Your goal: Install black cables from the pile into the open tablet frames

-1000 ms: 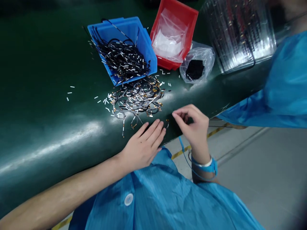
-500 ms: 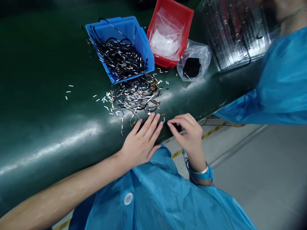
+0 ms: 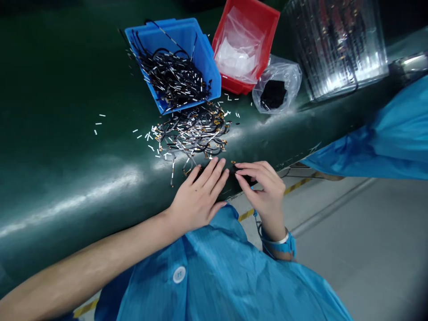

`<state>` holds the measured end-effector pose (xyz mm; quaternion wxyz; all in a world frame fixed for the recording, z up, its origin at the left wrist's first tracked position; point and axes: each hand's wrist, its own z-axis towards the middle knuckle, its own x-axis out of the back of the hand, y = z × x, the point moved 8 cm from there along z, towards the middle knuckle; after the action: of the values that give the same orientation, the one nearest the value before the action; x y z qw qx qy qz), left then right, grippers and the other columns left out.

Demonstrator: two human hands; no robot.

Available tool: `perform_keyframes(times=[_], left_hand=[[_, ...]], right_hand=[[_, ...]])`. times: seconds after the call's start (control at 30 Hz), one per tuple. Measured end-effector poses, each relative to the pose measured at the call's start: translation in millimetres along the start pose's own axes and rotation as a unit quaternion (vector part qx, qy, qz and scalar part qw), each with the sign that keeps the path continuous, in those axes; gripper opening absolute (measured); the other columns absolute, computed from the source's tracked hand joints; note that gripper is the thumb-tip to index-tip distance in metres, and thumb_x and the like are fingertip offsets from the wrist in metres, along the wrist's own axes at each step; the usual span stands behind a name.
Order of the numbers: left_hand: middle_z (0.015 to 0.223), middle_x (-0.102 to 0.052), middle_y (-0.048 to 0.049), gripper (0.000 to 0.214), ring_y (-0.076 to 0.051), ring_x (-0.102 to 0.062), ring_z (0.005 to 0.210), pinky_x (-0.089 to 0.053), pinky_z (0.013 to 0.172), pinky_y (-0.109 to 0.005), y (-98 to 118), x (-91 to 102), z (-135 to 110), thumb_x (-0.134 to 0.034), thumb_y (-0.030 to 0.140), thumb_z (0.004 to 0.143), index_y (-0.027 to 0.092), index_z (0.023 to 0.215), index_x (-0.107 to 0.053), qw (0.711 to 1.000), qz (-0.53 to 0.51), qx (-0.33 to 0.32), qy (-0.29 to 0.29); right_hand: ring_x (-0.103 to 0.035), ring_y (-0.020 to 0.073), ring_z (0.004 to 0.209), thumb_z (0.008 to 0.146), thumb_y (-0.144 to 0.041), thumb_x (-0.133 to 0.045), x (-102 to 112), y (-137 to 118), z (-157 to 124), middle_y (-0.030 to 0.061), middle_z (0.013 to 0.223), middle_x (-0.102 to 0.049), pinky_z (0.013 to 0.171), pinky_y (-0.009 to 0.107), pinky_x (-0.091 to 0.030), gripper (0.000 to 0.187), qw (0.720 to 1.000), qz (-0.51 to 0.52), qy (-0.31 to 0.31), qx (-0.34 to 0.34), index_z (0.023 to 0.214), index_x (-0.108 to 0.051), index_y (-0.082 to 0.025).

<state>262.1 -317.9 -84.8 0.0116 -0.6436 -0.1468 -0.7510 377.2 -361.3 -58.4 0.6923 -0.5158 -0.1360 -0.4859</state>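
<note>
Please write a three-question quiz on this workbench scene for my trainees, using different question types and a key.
1. Multiple choice: What lies heaped in the blue bin?
a) red bottle caps
b) black strips with white marks
c) wooden blocks

2. True or false: A clear plastic bag with black contents stands beside the red bin.

3. Short answer: Which of the person's hands is spread, palm down?

Key:
1. b
2. True
3. The left hand. The right hand has thumb and forefinger close together by a small gold-ended piece; whether it grips it is too small to tell.
</note>
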Motion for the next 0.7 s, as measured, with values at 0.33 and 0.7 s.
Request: perform_keyframes(times=[0.33,0.7], left_hand=[[0.151,-0.035,-0.0203,0.064,-0.033,-0.033,0.140,-0.031,0.107,-0.044,1,1.5,0,-0.042,0.048,0.094,0.005,0.141,-0.042,1.000,0.003,0.000,0.004],[0.151,-0.036,-0.0194,0.063,-0.033,-0.034,0.139,-0.032,0.107,-0.045,1,1.7,0,-0.040,0.047,0.095,0.004,0.142,-0.042,1.000,0.016,0.000,0.006]], right_hand=[[-0.060,0.0163,0.074,0.086,-0.019,-0.061,-6,5,17,0.0017,0.076,-0.067,0.062,0.030,-0.048,0.009,0.996,-0.086,0.000,-0.030,0.078,-0.065,-0.022],[-0.054,0.0178,0.075,0.087,-0.014,-0.055,-8,-16,3,0.0043,0.081,-0.066,0.062,0.031,-0.046,0.022,0.974,-0.217,-0.032,0.055,0.099,-0.070,-0.025]])
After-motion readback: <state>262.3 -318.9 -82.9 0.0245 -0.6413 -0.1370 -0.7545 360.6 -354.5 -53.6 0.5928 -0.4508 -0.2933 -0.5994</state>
